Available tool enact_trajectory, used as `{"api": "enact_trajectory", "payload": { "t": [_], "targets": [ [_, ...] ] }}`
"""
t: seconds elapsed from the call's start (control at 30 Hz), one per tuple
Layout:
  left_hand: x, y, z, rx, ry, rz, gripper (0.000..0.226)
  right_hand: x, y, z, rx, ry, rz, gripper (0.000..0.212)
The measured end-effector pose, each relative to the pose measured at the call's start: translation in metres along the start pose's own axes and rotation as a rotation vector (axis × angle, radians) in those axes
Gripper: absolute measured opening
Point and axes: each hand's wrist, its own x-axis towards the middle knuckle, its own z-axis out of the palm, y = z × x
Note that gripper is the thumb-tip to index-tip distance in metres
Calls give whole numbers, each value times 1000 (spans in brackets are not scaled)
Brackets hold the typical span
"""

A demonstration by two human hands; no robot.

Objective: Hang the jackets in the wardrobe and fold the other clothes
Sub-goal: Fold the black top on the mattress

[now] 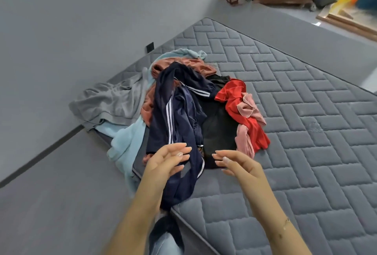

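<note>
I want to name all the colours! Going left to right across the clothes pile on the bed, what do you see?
Grey garment → light blue garment → navy striped jacket → black garment → red garment, all piled on the quilted mattress.

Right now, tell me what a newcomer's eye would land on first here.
First, the bright red garment on the right of the clothes heap, on the grey quilted mattress. Next, the navy jacket with white stripes draped down the heap's middle to the mattress edge. Both open hands, left hand and right hand, hover just before it.
</note>
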Motion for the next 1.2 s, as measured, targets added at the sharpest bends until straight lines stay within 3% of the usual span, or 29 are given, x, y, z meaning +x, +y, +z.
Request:
{"api": "enact_trajectory", "payload": {
  "t": [0.3, 0.7, 1.03, 1.2],
  "targets": [
    [178, 41, -50, 123, -154, -114, 22, 135, -28, 63, -8, 179, 42, 24],
    [247, -8, 11, 160, -271, -287, 24, 182, 29, 8, 42, 422, 193, 23],
    [297, -123, 117, 241, -97, -353, 23, 240, 130, -112, -18, 266, 301, 25],
    [350, -233, 156, 632, 48, -281, 40, 307, 219, -167, -538, 6, 112, 39]
  ]
}}
